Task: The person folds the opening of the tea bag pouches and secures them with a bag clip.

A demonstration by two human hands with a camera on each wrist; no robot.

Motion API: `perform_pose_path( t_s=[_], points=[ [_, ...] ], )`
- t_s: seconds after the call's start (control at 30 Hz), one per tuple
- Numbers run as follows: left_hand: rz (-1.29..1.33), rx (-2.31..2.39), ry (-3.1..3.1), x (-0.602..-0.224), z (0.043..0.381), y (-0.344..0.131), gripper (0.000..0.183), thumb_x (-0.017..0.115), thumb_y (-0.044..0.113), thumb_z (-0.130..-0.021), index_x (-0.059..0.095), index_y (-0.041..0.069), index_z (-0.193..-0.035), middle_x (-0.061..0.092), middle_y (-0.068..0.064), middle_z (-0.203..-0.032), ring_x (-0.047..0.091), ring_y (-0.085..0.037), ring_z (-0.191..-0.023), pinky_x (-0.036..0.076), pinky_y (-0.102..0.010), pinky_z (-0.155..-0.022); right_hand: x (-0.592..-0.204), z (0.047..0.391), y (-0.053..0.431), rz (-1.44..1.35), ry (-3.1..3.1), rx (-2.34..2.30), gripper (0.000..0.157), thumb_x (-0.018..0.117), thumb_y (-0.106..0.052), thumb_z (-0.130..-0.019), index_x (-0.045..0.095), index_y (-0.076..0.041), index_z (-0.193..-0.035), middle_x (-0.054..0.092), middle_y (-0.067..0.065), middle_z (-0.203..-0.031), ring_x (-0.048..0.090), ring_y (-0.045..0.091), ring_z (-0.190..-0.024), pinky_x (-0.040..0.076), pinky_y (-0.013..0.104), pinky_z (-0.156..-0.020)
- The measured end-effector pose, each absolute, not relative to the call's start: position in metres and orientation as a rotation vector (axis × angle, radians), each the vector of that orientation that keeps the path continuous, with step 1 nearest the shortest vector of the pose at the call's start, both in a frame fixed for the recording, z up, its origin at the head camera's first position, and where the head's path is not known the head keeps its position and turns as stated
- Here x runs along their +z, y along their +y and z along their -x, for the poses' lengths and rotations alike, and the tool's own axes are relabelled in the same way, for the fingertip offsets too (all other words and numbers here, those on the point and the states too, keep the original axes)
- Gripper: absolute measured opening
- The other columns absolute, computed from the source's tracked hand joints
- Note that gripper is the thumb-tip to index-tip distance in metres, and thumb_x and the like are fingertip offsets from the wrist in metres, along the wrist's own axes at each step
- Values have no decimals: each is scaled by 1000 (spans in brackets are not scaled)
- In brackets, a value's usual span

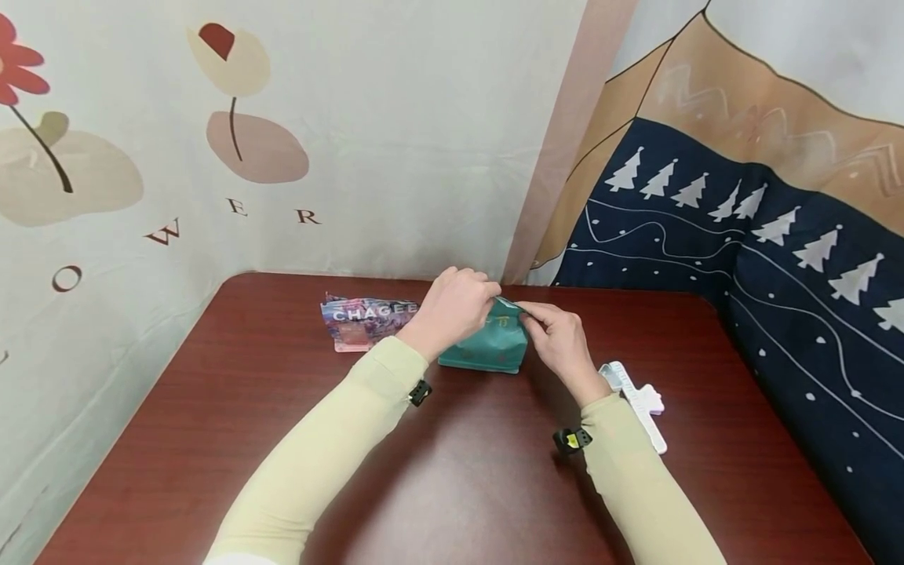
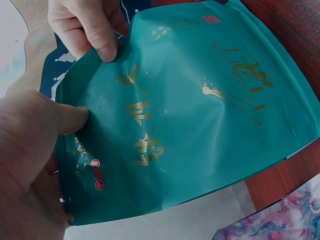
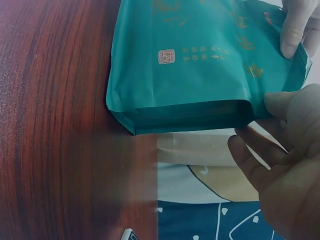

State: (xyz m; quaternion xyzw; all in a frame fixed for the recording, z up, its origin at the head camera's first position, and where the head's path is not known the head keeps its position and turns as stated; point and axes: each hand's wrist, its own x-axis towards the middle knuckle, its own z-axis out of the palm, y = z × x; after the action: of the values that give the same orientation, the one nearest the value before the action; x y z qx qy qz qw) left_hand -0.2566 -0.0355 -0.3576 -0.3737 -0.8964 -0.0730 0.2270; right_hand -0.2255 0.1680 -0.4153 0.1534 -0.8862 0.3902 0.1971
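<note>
A teal pouch (image 1: 483, 349) with gold lettering stands on the table, its top edge between my two hands. My left hand (image 1: 455, 310) pinches one end of that edge, its thumb (image 2: 74, 119) flat on the printed side. The opposite end is pinched by my right hand (image 1: 561, 345), with the thumb (image 3: 277, 104) on the front face and the other fingers behind. Small red seals and gold characters show on the pouch front (image 2: 175, 100). Its side gusset (image 3: 195, 116) faces the right wrist camera. What the pouch contains is hidden.
Left of the teal pouch stands a pink and purple pouch (image 1: 353, 323) marked CHAGEE, partly behind my left arm. A long white plastic piece (image 1: 643, 408) lies by my right forearm. Printed cloth (image 1: 395, 157) hangs behind the dark red wooden table (image 1: 233, 408).
</note>
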Motion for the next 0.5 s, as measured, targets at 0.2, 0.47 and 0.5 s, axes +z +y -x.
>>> perform_pose_path(
  t_s=[0.2,0.47,0.5],
  points=[
    [1031,-192,-2474,-357,257,-36,12,69,13,-97,80,15,-100,75,-2,-90,69,-23,-81,47,-34,-66,-415,224,169,-446,-2491,1102,26,68,-3,-98,75,-3,-123,73,18,-123,69,35,-116,52,52,-99],
    [1035,-181,-2495,-357,256,-36,12,68,17,-99,79,15,-103,75,-2,-92,69,-23,-83,47,-35,-67,-416,223,170,-461,-2491,1116,27,68,-10,-100,74,-5,-126,72,16,-125,68,34,-118,52,51,-100],
    [1035,-180,-2496,-357,256,-36,13,68,18,-100,79,15,-104,75,-2,-92,69,-23,-83,47,-35,-68,-416,223,170,-465,-2490,1120,28,68,-11,-100,74,-5,-126,72,16,-126,68,34,-118,52,51,-100]
  ],
)
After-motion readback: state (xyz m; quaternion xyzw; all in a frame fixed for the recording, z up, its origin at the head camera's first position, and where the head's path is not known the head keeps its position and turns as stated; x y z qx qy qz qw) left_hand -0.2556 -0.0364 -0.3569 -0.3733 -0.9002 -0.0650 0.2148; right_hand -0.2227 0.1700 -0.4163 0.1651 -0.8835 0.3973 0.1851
